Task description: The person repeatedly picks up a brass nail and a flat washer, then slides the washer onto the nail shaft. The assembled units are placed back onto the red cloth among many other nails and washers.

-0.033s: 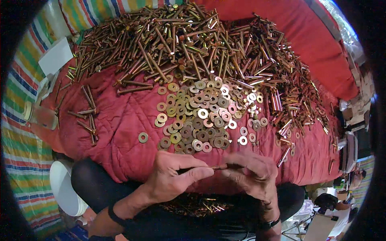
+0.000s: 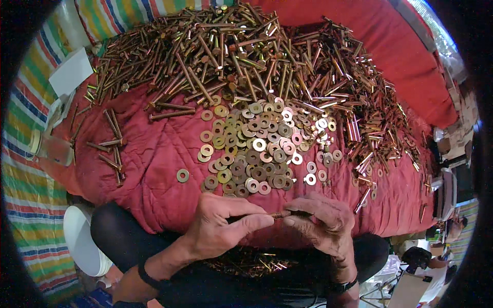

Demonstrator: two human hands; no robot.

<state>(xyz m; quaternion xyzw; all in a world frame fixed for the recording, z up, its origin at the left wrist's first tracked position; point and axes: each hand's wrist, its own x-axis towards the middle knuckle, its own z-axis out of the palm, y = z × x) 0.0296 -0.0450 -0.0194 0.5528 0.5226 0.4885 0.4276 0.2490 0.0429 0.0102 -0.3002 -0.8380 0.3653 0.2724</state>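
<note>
My left hand (image 2: 223,226) and my right hand (image 2: 323,220) meet over the near edge of a red quilted cushion (image 2: 149,169). Between their fingertips they pinch one thin brass-coloured bolt (image 2: 280,214), held level. Just beyond the hands lies a heap of flat round washers (image 2: 257,154). Farther back a large pile of long bolts (image 2: 246,56) spreads across the cushion and down its right side. In my lap, below the hands, sits a small cluster of assembled bolts (image 2: 251,264).
A single washer (image 2: 182,175) and a few stray bolts (image 2: 110,146) lie on the cushion's left part. A striped cloth (image 2: 31,195) covers the left. A white round container (image 2: 82,241) stands at lower left, a clear jar (image 2: 49,149) and white paper (image 2: 72,72) farther up.
</note>
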